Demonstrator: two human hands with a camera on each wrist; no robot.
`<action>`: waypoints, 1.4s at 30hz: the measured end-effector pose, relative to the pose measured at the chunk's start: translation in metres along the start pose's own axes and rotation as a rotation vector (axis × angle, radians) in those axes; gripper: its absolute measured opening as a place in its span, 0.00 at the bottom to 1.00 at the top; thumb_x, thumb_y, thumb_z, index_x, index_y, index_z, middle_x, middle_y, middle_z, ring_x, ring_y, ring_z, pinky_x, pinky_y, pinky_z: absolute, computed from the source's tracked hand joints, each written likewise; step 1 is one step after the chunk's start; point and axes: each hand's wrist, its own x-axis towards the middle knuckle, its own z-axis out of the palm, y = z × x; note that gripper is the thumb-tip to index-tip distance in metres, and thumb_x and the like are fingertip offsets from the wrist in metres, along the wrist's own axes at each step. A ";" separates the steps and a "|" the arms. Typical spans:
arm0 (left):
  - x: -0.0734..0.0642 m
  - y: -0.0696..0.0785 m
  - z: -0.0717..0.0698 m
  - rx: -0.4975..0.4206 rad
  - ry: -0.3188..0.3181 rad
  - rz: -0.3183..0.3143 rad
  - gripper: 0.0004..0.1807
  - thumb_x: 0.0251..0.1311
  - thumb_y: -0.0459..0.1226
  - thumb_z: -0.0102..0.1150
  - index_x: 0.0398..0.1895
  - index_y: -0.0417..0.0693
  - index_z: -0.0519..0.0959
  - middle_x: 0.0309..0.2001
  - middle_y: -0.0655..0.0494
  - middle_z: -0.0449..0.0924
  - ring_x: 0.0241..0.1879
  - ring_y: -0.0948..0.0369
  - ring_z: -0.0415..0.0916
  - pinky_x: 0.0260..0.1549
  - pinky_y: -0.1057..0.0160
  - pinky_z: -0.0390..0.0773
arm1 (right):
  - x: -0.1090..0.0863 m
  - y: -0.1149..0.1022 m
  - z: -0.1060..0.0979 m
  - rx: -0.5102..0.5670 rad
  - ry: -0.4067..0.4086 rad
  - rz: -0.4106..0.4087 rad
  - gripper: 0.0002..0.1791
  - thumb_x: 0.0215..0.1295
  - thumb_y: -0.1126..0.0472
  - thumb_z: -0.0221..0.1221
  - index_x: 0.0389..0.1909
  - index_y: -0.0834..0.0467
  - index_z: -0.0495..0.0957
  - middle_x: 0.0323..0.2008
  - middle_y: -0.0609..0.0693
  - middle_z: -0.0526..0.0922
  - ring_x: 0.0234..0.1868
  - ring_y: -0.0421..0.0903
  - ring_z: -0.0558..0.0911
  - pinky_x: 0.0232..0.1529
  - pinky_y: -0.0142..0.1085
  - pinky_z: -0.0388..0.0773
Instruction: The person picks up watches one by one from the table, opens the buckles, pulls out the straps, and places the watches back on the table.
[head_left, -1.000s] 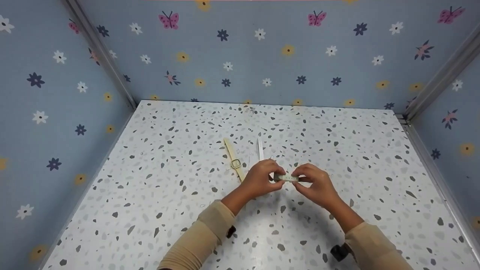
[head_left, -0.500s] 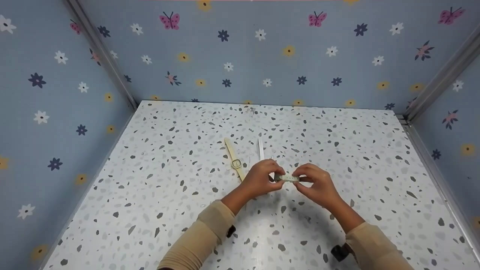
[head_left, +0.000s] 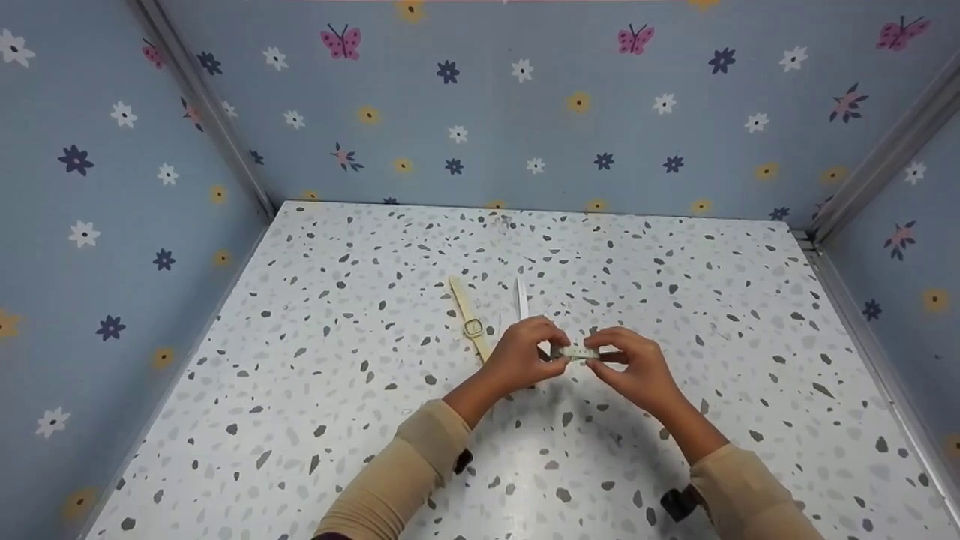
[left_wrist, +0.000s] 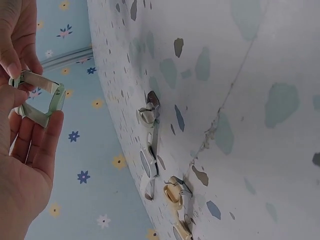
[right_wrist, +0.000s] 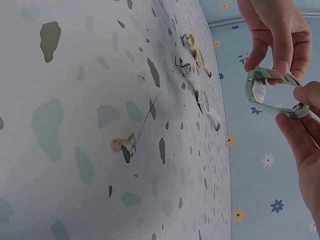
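Note:
A pale green wristwatch (head_left: 580,352) is held above the table between both hands, its strap bent round into a loop. My left hand (head_left: 523,351) pinches the left end of the loop between thumb and fingers. From the other side, my right hand (head_left: 634,367) pinches the strap near its right end. In the right wrist view the watch's round-cornered case (right_wrist: 258,91) faces sideways, and fingertips partly cover the buckle end. A yellow wristwatch (head_left: 463,301) lies left of the hands. Beside it lies a white wristwatch (head_left: 523,298), partly hidden behind my left hand in the head view.
The white speckled table (head_left: 360,300) spreads around the hands. Blue flowered walls (head_left: 495,105) enclose its back and sides, with metal strips (head_left: 206,105) at the corners. A dark crack-like mark (left_wrist: 217,117) shows on the tabletop.
The green watch strap and the fingers on it have shifted up very slightly. Both hands keep their pinch, and the yellow and white watches have not moved.

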 end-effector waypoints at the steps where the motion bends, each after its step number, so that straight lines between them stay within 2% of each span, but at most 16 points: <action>1: 0.000 0.000 0.000 -0.014 0.002 -0.005 0.05 0.55 0.29 0.67 0.35 0.41 0.83 0.33 0.52 0.79 0.33 0.61 0.77 0.29 0.67 0.83 | 0.000 0.000 0.000 0.009 0.000 0.019 0.14 0.52 0.82 0.64 0.40 0.70 0.81 0.40 0.63 0.82 0.43 0.57 0.81 0.40 0.39 0.84; 5: 0.000 -0.002 0.000 -0.055 0.001 -0.017 0.07 0.55 0.31 0.69 0.37 0.43 0.84 0.35 0.53 0.79 0.34 0.62 0.77 0.30 0.66 0.83 | -0.001 -0.001 0.000 0.016 0.014 0.060 0.12 0.53 0.81 0.64 0.39 0.70 0.81 0.40 0.62 0.82 0.43 0.55 0.82 0.40 0.37 0.84; 11: -0.001 -0.002 0.001 -0.092 -0.016 -0.034 0.10 0.56 0.35 0.71 0.40 0.44 0.86 0.38 0.53 0.81 0.37 0.61 0.78 0.31 0.68 0.83 | -0.001 -0.003 0.000 0.036 0.013 0.059 0.12 0.54 0.81 0.64 0.39 0.70 0.81 0.39 0.62 0.81 0.42 0.53 0.82 0.40 0.37 0.84; 17: -0.002 -0.001 0.000 -0.106 -0.020 -0.037 0.08 0.56 0.34 0.70 0.39 0.43 0.86 0.35 0.53 0.81 0.35 0.61 0.78 0.30 0.72 0.82 | -0.002 -0.005 -0.001 0.046 0.019 0.057 0.12 0.53 0.82 0.64 0.38 0.70 0.81 0.37 0.61 0.81 0.40 0.53 0.82 0.40 0.35 0.84; 26: -0.002 -0.001 -0.001 -0.142 -0.023 -0.036 0.07 0.54 0.32 0.70 0.38 0.41 0.86 0.33 0.51 0.81 0.33 0.61 0.78 0.30 0.69 0.83 | -0.004 -0.005 -0.001 0.061 0.016 0.075 0.11 0.53 0.81 0.65 0.37 0.69 0.81 0.37 0.60 0.81 0.40 0.53 0.82 0.40 0.35 0.84; 42: -0.005 0.000 -0.006 -0.145 -0.034 -0.101 0.07 0.53 0.30 0.70 0.37 0.42 0.86 0.35 0.53 0.81 0.34 0.60 0.80 0.31 0.70 0.83 | -0.006 0.001 0.001 0.118 0.037 0.084 0.11 0.53 0.81 0.64 0.38 0.70 0.80 0.37 0.62 0.80 0.41 0.47 0.82 0.40 0.34 0.84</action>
